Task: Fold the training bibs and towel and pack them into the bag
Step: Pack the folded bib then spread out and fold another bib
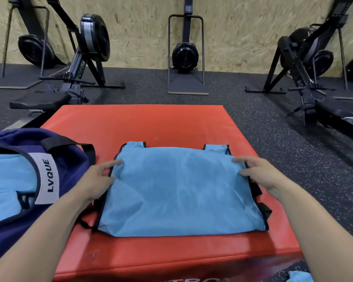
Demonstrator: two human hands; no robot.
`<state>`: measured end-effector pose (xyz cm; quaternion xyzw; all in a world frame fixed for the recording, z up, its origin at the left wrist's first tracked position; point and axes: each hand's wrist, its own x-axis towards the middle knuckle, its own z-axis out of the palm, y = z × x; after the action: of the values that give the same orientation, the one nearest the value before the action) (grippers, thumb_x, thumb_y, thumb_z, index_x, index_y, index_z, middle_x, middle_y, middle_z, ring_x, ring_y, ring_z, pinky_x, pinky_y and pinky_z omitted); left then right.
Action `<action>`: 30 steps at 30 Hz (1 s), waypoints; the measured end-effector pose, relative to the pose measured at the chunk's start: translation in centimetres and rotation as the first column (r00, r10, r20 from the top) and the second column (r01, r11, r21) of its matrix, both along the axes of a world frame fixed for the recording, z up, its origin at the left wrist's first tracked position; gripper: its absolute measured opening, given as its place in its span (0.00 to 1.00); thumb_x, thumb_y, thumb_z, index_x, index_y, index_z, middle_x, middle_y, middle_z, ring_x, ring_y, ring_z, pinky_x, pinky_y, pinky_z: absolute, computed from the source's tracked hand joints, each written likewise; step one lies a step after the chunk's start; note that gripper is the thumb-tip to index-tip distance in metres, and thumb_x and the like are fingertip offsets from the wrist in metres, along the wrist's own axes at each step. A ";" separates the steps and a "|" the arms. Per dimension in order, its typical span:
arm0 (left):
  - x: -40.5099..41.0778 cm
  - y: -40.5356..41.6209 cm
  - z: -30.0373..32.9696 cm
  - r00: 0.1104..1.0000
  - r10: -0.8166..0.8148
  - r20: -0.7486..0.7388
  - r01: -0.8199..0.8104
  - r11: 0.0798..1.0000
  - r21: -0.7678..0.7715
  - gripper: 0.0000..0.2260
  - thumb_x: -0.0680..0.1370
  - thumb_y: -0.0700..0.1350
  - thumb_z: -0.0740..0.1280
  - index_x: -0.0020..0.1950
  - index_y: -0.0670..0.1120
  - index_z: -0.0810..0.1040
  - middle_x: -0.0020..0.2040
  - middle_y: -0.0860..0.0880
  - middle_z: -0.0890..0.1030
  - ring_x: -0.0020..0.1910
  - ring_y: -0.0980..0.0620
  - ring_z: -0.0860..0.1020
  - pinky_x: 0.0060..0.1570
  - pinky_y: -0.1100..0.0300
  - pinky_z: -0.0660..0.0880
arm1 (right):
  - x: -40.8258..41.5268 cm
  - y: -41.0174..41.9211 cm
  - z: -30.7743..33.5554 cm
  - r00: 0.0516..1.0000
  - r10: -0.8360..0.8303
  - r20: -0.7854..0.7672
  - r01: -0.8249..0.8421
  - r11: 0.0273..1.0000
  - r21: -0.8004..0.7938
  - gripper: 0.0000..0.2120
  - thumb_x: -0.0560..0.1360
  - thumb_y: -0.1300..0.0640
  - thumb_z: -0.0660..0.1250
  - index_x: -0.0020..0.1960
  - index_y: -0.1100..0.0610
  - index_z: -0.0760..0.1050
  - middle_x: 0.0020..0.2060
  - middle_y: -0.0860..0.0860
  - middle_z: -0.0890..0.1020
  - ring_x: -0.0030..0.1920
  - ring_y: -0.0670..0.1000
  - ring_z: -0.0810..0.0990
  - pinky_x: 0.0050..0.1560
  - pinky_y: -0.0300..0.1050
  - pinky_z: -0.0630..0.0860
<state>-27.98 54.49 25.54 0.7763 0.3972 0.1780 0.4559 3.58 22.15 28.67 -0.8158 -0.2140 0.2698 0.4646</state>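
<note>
1. The bag [18, 200], navy with a white LVQUE label, sits at the left edge of the red pad [151, 123], mouth gaping toward the camera. Light blue cloth already lies inside it. It looks soft-sided and will likely sag when loaded, so one hand may need to hold the rim open.

2. The left hand [94, 180] rests at the left border of the bib, fingers reaching onto the upper-left corner of the folded layer and lightly pinching the cloth there.

3. The training bib [179, 192] lies flat in the middle of the red pad, light blue mesh with black binding, its lower half doubled up so the shoulder straps [134, 145] peek out at the far edge. I judge it very light, limp and a little slippery: it will not keep a crease by itself, and a fold may slide apart if lifted by one corner. Best taken at both side edges together, pinching all layers, or scooped from beneath.

4. The right hand [259, 174] mirrors the left at the upper-right corner, fingertips pinching the folded edge, thumb below.

5. A scrap of blue fabric [298, 276] shows at the bottom right, below the pad; whether bib or towel I cannot tell.
</note>
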 end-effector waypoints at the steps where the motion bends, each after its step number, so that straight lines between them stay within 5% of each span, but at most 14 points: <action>1: 0.0 0.2 -0.4 0.998 -0.019 -0.059 0.019 1.000 -0.013 0.28 0.73 0.29 0.62 0.64 0.57 0.80 0.46 0.51 0.83 0.36 0.52 0.76 0.38 0.61 0.73 | 0.0 0.1 -0.5 1.000 0.025 -0.012 -0.026 0.997 -0.066 0.19 0.77 0.71 0.64 0.59 0.51 0.82 0.58 0.49 0.79 0.51 0.41 0.78 0.40 0.30 0.72; 4: 0.6 0.8 -0.5 0.999 0.022 -0.028 -0.023 0.999 -0.027 0.27 0.74 0.28 0.61 0.64 0.55 0.81 0.52 0.49 0.82 0.37 0.58 0.79 0.34 0.68 0.74 | 0.3 1.1 -0.6 0.999 -0.028 0.020 0.029 0.998 -0.061 0.20 0.77 0.72 0.63 0.61 0.54 0.81 0.55 0.49 0.81 0.47 0.42 0.79 0.40 0.30 0.74; 7: 1.5 1.5 -0.3 0.995 0.063 0.075 -0.061 0.998 -0.028 0.30 0.74 0.27 0.60 0.68 0.55 0.79 0.61 0.48 0.82 0.52 0.56 0.81 0.47 0.63 0.78 | 0.8 2.3 -0.2 0.994 -0.066 0.083 0.064 0.997 0.036 0.23 0.77 0.72 0.62 0.65 0.51 0.79 0.55 0.48 0.81 0.49 0.44 0.80 0.46 0.35 0.76; 10: 1.8 1.7 -1.0 0.999 0.033 0.021 -0.033 0.999 -0.029 0.31 0.73 0.26 0.60 0.70 0.52 0.77 0.61 0.45 0.82 0.47 0.55 0.82 0.42 0.65 0.77 | 0.8 2.8 -1.6 0.992 0.024 0.126 -0.012 0.996 -0.094 0.24 0.77 0.71 0.61 0.67 0.53 0.77 0.58 0.50 0.79 0.50 0.47 0.76 0.50 0.38 0.75; 13: 2.6 2.2 -1.0 0.995 0.046 0.093 -0.043 0.999 -0.033 0.33 0.72 0.27 0.60 0.66 0.60 0.78 0.59 0.48 0.84 0.50 0.51 0.82 0.48 0.50 0.80 | 1.1 3.3 -1.7 0.987 -0.053 0.152 0.057 0.998 -0.025 0.24 0.78 0.71 0.59 0.68 0.53 0.77 0.58 0.51 0.80 0.51 0.48 0.78 0.45 0.36 0.76; 15: 3.0 2.7 -1.2 0.992 0.039 0.120 -0.040 0.999 0.004 0.33 0.73 0.27 0.60 0.66 0.60 0.77 0.58 0.50 0.83 0.47 0.53 0.81 0.44 0.58 0.81 | 1.6 3.8 -1.7 0.980 -0.086 0.178 0.082 0.996 0.031 0.25 0.78 0.70 0.58 0.69 0.52 0.76 0.65 0.51 0.78 0.57 0.49 0.78 0.50 0.38 0.75; 17: 3.2 2.8 -1.8 0.999 0.022 0.023 -0.024 0.996 0.088 0.31 0.74 0.28 0.60 0.70 0.54 0.75 0.63 0.50 0.80 0.54 0.52 0.80 0.41 0.72 0.75 | 1.8 4.1 -2.3 0.975 -0.028 0.220 0.041 0.998 -0.056 0.25 0.78 0.69 0.58 0.71 0.53 0.75 0.65 0.52 0.77 0.51 0.48 0.77 0.41 0.32 0.72; 18: 3.3 2.9 -2.3 0.999 0.011 -0.032 -0.006 0.989 0.147 0.29 0.75 0.29 0.60 0.73 0.51 0.74 0.68 0.49 0.76 0.59 0.50 0.78 0.44 0.75 0.73 | 1.8 4.2 -2.8 0.967 0.017 0.253 0.017 0.991 -0.129 0.24 0.79 0.67 0.58 0.72 0.53 0.73 0.65 0.52 0.77 0.49 0.48 0.77 0.40 0.31 0.72; 20: 3.5 2.5 -2.5 0.985 0.014 -0.171 0.048 0.932 0.358 0.27 0.77 0.32 0.60 0.76 0.48 0.70 0.77 0.46 0.67 0.70 0.44 0.71 0.64 0.67 0.69 | 1.1 4.8 -3.6 0.887 0.067 0.457 0.068 0.960 -0.272 0.23 0.79 0.61 0.60 0.74 0.52 0.70 0.69 0.54 0.74 0.61 0.54 0.76 0.58 0.41 0.74; 23: 4.8 -1.0 -2.8 0.978 -0.004 -0.208 0.141 0.746 0.651 0.23 0.80 0.41 0.60 0.76 0.45 0.69 0.79 0.41 0.62 0.76 0.39 0.64 0.73 0.44 0.62 | -2.4 6.9 -4.9 0.642 0.163 0.750 0.079 0.958 -0.275 0.28 0.79 0.43 0.52 0.75 0.54 0.69 0.75 0.57 0.68 0.75 0.60 0.64 0.75 0.58 0.60; 27: 5.6 -7.7 -5.7 0.927 -0.212 -0.310 0.370 0.660 0.654 0.31 0.80 0.55 0.43 0.80 0.43 0.60 0.80 0.48 0.54 0.80 0.47 0.55 0.78 0.52 0.47 | -9.8 9.5 -6.6 0.510 0.531 0.677 -0.218 0.841 -0.495 0.38 0.76 0.34 0.33 0.81 0.46 0.51 0.81 0.47 0.47 0.81 0.50 0.43 0.79 0.53 0.37; 30: 4.5 -7.7 -6.6 0.912 -0.156 -0.379 0.371 0.705 0.605 0.35 0.78 0.60 0.38 0.81 0.47 0.58 0.81 0.51 0.53 0.81 0.52 0.50 0.78 0.55 0.43 | -9.9 8.6 -7.9 0.550 0.556 0.623 -0.212 0.815 -0.540 0.39 0.74 0.31 0.30 0.82 0.44 0.46 0.81 0.45 0.45 0.80 0.47 0.39 0.79 0.50 0.36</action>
<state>-23.46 46.75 18.93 0.9537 0.2551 0.1199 0.1044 -6.30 30.78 20.74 -0.8586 -0.5050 0.0383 0.0798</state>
